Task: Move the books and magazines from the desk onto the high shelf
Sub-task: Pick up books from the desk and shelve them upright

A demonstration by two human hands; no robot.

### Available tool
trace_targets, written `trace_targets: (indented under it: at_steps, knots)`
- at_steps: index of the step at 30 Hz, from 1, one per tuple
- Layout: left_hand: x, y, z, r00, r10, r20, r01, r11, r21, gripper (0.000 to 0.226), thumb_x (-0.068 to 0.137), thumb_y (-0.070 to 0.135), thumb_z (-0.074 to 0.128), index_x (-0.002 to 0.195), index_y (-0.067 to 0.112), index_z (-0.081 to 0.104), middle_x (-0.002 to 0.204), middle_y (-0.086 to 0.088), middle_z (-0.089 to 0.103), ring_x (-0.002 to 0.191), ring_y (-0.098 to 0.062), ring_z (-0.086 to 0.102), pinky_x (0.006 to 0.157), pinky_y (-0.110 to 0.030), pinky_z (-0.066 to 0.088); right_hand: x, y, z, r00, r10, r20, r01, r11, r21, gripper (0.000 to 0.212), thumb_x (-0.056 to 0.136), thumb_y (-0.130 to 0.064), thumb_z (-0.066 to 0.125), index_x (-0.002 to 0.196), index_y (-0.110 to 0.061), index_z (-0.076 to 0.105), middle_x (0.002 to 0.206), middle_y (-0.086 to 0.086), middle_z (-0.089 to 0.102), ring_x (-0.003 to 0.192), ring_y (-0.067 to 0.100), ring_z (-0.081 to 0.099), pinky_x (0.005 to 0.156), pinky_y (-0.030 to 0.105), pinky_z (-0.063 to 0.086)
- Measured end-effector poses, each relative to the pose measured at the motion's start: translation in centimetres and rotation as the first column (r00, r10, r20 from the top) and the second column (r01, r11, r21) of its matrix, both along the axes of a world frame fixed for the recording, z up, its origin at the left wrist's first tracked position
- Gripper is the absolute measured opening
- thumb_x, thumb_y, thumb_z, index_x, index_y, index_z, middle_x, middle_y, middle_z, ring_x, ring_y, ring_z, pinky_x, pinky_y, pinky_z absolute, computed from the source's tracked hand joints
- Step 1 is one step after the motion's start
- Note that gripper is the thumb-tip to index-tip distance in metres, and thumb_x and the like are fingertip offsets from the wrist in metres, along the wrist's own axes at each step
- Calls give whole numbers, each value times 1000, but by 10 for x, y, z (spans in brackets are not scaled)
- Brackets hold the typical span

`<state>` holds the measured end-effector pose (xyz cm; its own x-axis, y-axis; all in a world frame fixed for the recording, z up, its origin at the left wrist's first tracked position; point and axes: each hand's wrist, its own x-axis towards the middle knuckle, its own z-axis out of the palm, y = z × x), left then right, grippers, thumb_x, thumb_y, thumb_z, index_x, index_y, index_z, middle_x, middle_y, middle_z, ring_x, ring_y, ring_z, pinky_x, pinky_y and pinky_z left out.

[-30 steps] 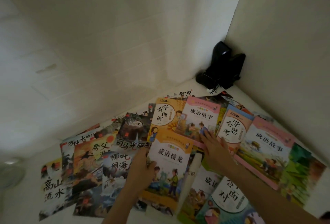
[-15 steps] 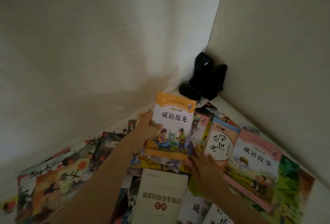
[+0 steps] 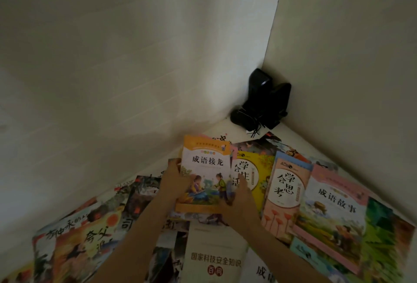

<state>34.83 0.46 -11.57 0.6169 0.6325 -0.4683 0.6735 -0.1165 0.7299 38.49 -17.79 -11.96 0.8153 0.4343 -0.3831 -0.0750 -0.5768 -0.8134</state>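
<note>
You hold an orange book (image 3: 206, 176) in the lower middle of the frame, lifted above the spread of books, its cover facing you. Your left hand (image 3: 174, 181) grips its left edge, thumb curled onto the cover and fingers hidden behind it. Your right hand (image 3: 237, 201) grips its lower right corner, one finger stretched up along the right edge; how the rest of its fingers lie behind the book you cannot tell. Just right of the orange book lies a yellow book (image 3: 252, 170), partly hidden by your right hand. Right of that lies a peach book (image 3: 285, 192) with a blue top edge, and overlapping its right side a pink book (image 3: 334, 212) that reaches toward the lower right of the frame. Below your hands, at the bottom middle, lies a white booklet (image 3: 214, 255) with dark printed characters and a red mark. Picture books (image 3: 79, 237) with orange and dark covers overlap one another across the lower left. All of these lie on a white desk (image 3: 228, 125) that runs into a corner between 2 pale walls. In that corner, right of centre, stand 2 black speakers (image 3: 266, 97) with loose black cable in front of them, well apart from your hands. The high shelf does not show in this view.
</note>
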Motion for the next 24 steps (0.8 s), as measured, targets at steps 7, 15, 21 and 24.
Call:
trace_targets:
  at_steps: [7,15,21,24]
  knots:
    - [-18,26,-65,998,-40,-38,43,997,67,84,53,51,81,125,25,48,116,-3,61,108,-31,60,92,-47,52,0,19,-4,980,-109,-164,100,993,-62,57,91,-10,62,139,-8,30,110,12,58,70,12,53,47,21,44]
    - [-4,-18,39,993,-121,17,122,991,-61,61,80,24,75,131,16,44,122,-2,59,103,-23,62,91,-43,53,-7,4,3,843,-247,-478,353,924,145,75,86,-22,71,147,-14,29,144,5,44,119,23,51,99,37,48]
    - [24,-94,105,898,-385,213,393,920,8,38,87,15,67,118,26,48,100,7,68,84,-12,69,79,-36,58,9,-64,45,873,-320,-369,442,838,320,65,75,-55,71,114,-5,56,105,21,65,90,32,67,81,46,57]
    - [51,-141,111,902,-297,313,395,862,-318,45,85,14,72,124,25,51,107,1,71,94,-17,70,85,-40,57,35,-134,63,888,-415,-198,456,851,261,47,72,-57,72,73,-17,47,66,1,52,70,24,60,69,38,52]
